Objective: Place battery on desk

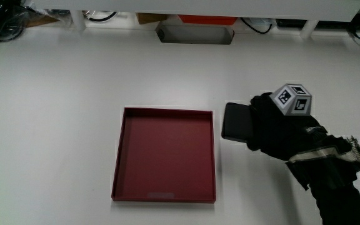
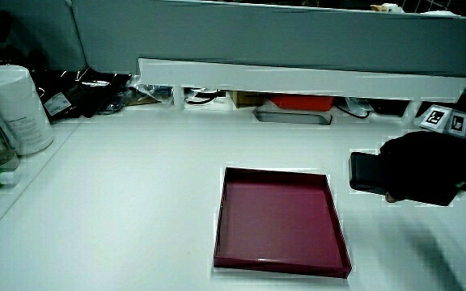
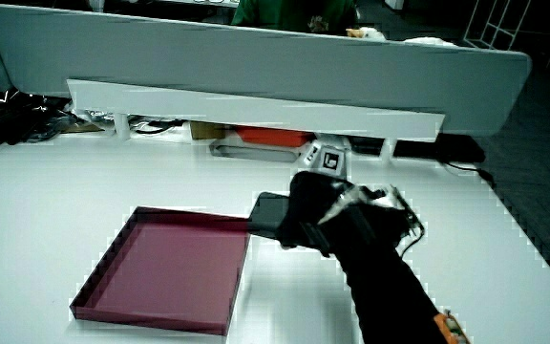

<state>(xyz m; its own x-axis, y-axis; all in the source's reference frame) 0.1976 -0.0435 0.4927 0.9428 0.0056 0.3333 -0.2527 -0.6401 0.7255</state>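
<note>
Hand [image 1: 279,128] grips the battery [image 1: 236,122], a flat dark slab, fingers curled round its end. Battery sits just beside the red tray [image 1: 165,155], outside it, at or just above bare desk [image 1: 74,94]; contact unclear. It sticks out from the fingers toward the tray.

This looks like an office or lab workstation. A white counter [image 2: 136,202] ends at a low grey partition [image 2: 298,40], with a white riser shelf [image 2: 298,81] over cables [image 1: 258,25], and a white canister [image 2: 14,109] at the counter's edge.
</note>
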